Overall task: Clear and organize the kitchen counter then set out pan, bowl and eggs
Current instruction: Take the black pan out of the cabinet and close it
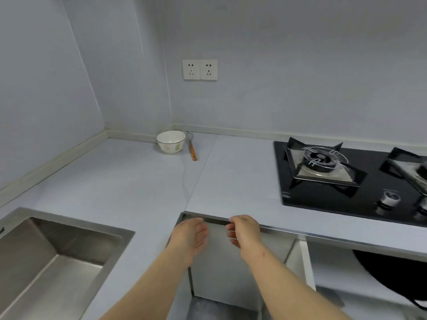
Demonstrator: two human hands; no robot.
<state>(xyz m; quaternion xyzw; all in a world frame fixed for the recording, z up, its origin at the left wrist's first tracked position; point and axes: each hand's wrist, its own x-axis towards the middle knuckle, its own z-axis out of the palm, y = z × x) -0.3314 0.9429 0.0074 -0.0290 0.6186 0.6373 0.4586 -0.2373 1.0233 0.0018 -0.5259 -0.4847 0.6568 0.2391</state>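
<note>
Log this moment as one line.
left hand open | right hand at cabinet door top | bowl beside whisk, back corner of counter

One head-worn view looks forward and down, close above the bench (138, 181), toward its corner.

Nothing legible shows anywhere in the frame: no word, brand or number. At the right, the black hob (323, 199) carries a small pale mark on its front left corner and fainter marks just above its knob (390, 200), all too blurred to read.
</note>
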